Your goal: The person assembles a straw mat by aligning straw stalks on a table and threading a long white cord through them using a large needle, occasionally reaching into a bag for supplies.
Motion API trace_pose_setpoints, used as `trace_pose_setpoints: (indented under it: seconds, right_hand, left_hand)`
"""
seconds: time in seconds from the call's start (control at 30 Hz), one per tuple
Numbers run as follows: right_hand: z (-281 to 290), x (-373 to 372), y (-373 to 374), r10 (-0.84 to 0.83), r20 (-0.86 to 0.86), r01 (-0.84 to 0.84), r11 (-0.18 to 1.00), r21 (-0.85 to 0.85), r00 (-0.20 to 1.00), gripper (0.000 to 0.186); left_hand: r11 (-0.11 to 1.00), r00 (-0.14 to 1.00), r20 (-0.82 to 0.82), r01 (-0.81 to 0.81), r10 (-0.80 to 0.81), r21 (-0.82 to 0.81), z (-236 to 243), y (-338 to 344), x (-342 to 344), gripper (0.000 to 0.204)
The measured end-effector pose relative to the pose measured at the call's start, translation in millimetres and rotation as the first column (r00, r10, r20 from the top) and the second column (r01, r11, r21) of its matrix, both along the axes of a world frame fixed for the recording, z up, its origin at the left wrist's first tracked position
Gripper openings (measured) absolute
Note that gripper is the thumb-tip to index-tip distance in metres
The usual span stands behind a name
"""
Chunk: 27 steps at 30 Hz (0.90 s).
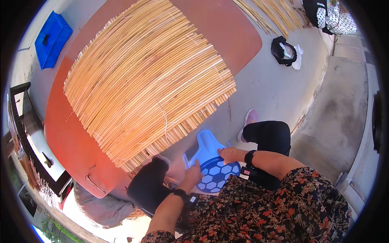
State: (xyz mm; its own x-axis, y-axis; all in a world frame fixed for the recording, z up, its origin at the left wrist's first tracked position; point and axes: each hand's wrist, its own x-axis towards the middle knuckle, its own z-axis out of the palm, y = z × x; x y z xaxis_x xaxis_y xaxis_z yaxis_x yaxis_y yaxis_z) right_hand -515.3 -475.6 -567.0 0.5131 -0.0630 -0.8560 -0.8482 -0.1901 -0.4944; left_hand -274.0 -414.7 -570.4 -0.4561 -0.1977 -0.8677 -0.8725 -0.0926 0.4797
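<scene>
A blue plastic stool [206,146] with a hexagon-patterned seat is between my knees, tilted. My left hand [193,174] is closed on the left edge of its seat. On the opposite side my right hand [231,154] grips the seat's edge, fingers curled and partly hidden. Ahead of my hands lies a large mat of pale reed sticks [150,77], tied with thin white string [165,117]. It rests on a red-brown board [65,133], its near edge close to the stool.
A blue plastic bin [52,39] stands at the far left. Loose reeds [277,16] lie at the far right, above a black bag [283,51] on the floor. A dark-framed table [40,150] is on the left, next to a grey cloth-covered bundle [103,206].
</scene>
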Motion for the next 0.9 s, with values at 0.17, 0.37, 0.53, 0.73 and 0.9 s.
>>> trace_pose_setpoints:
  seconds: [0.17,0.37,0.53,0.73,0.9]
  right_hand:
    - [-36,2,15,0.251,0.07,-0.251,0.968,-0.008,0.965,0.042]
    - [-11,-7,-17,-0.152,0.376,0.085,0.978,0.191,0.914,0.025]
    - [32,3,-34,0.127,0.214,-0.149,0.985,0.091,0.969,0.023]
    - [39,35,-29,0.105,-0.086,-0.1,0.993,0.058,0.991,0.021]
    - [-16,11,-16,0.271,0.181,-0.248,0.959,-0.137,0.945,0.029]
  left_hand:
    - [0.993,0.979,-0.176,0.09,-0.103,-0.081,-13,1,8,0.077]
    - [0.993,0.997,-0.043,0.062,-0.067,-0.103,-40,4,-2,0.03]
    - [0.957,0.959,-0.075,-0.264,0.274,0.118,23,-31,-6,0.036]
    - [0.973,0.98,-0.043,0.185,-0.193,-0.139,-38,-11,-1,0.031]
    - [0.909,0.979,-0.115,0.107,-0.166,-0.402,23,-47,15,0.05]
